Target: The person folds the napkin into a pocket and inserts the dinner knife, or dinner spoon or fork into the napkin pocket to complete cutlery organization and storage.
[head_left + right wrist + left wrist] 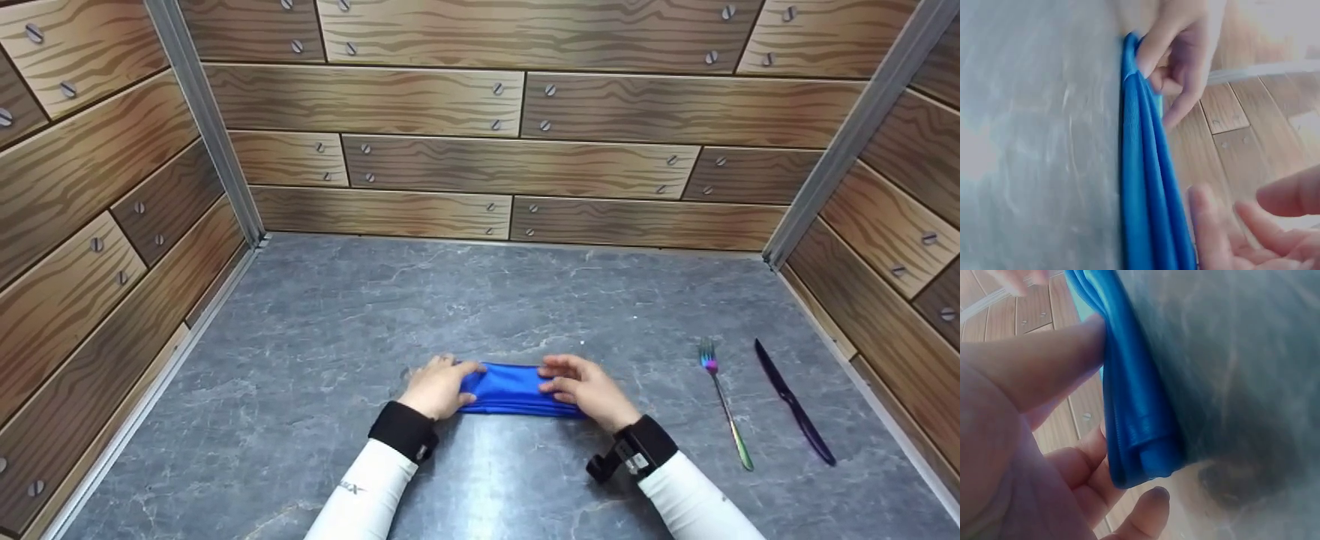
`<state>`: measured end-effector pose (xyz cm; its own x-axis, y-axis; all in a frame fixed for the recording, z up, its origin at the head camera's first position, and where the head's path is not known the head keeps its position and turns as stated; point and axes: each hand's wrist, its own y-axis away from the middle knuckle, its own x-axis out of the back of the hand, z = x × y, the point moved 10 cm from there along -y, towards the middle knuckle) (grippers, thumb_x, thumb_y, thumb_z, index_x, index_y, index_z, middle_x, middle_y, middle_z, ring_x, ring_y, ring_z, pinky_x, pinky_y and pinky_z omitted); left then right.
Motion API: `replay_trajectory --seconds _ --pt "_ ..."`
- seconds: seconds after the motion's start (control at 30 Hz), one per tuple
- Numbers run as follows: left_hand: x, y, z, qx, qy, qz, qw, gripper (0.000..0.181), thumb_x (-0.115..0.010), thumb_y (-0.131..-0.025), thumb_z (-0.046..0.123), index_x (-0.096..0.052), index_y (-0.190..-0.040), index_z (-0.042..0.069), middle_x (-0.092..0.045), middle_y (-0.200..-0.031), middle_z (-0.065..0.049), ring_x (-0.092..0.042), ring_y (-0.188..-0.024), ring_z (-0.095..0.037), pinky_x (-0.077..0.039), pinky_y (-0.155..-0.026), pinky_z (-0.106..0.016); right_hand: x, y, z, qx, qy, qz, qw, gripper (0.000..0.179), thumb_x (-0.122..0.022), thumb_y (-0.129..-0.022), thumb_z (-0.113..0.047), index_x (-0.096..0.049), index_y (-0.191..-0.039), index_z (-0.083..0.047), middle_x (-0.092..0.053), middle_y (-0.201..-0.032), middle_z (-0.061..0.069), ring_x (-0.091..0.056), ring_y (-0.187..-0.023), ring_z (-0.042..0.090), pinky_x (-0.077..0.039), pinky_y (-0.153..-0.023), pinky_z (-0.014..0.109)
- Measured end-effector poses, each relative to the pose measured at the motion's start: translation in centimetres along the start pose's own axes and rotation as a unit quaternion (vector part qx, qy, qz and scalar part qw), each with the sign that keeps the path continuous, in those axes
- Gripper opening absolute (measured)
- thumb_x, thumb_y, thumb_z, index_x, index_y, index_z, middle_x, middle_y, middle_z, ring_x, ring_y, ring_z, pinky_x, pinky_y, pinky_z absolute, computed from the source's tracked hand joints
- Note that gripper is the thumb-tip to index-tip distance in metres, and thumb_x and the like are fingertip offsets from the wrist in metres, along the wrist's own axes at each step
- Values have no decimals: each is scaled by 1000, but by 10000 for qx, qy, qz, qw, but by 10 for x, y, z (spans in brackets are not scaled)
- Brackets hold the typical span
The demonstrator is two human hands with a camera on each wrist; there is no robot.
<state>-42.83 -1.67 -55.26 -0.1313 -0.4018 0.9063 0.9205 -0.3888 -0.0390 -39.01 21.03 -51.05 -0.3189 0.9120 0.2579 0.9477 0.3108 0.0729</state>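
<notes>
From my distant place I saw the folded blue cloth [510, 386] on the grey table [375, 315], between the two hands: the left hand [439, 386] had its thumb against the cloth at the left end, though I could not tell if it pinched it, and the right hand [592, 390], loosely open with spread fingers, gripped nothing at the other end. I judged that the loose, shiny layers could slide apart if only one side was pulled, because the right end had no firm hold.
</notes>
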Motion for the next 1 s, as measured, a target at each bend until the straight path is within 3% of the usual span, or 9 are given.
replay_trajectory --seconds 0.13,0.23,0.4,0.57,0.7,0.8,0.9,1.0 --pt "0 3 -2 212 233 -230 9992 58 -86 -108 29 -70 -163 25 -57 -173 -35 -52 -165 -57 -45 -127 -85 10 -1 24 -665 -603 -148 9959 61 -49 -120 -3 -29 -169 27 -68 -159 38 -82 -120 9 -64 -101 19" --pt "0 5 -5 352 447 -369 9977 59 -85 -109 28 -68 -165 20 -52 -176 -38 -47 -168 -60 -41 -130 -86 17 1 34 -943 -1107 -204 9892 64 -47 -121 -4 -22 -172 26 -76 -154 28 -83 -116 6 -64 -98 17" --pt "0 5 -7 408 678 -508 9956 61 -84 -110 26 -66 -167 18 -49 -178 -38 -42 -171 -61 -37 -133 -86 20 3 37 -1064 -1715 -386 9787 68 -52 -120 -3 -19 -173 25 -83 -147 13 -84 -113 4 -64 -97 16" --pt "1 3 -7 341 674 -523 9958 62 -84 -109 27 -66 -168 18 -50 -178 -37 -43 -171 -58 -40 -133 -83 21 2 38 -1086 -1718 -339 9785 67 -52 -120 -2 -21 -173 25 -81 -150 17 -84 -114 5 -65 -99 17" --pt "2 0 -7 281 574 -459 9969 62 -85 -109 28 -66 -168 20 -51 -177 -37 -45 -170 -59 -43 -132 -82 24 -2 30 -910 -1164 196 9888 59 -52 -118 -2 -33 -167 25 -87 -131 18 -84 -99 5 -66 -88 17" --pt "-1 -1 -8 300 503 -492 9971 62 -84 -110 30 -65 -168 22 -51 -177 -37 -44 -170 -58 -44 -132 -81 21 -6 8 -293 -169 778 9964 44 -56 -111 3 -54 -150 24 -88 -111 19 -78 -85 4 -63 -77 17" --pt "-4 -3 -9 307 432 -536 9972 62 -83 -110 31 -65 -169 23 -50 -178 -36 -44 -171 -58 -45 -131 -80 9 -13 -15 421 828 1069 9899 30 -63 -106 6 -69 -131 21 -84 -105 28 -76 -82 9 -61 -75 20" --pt "-6 -5 -9 281 401 -579 9971 62 -83 -111 31 -65 -169 23 -50 -179 -36 -44 -171 -58 -46 -131 -80 -13 -28 -25 923 1423 927 9811 22 -69 -105 2 -79 -120 14 -85 -105 27 -77 -85 12 -62 -79 24"
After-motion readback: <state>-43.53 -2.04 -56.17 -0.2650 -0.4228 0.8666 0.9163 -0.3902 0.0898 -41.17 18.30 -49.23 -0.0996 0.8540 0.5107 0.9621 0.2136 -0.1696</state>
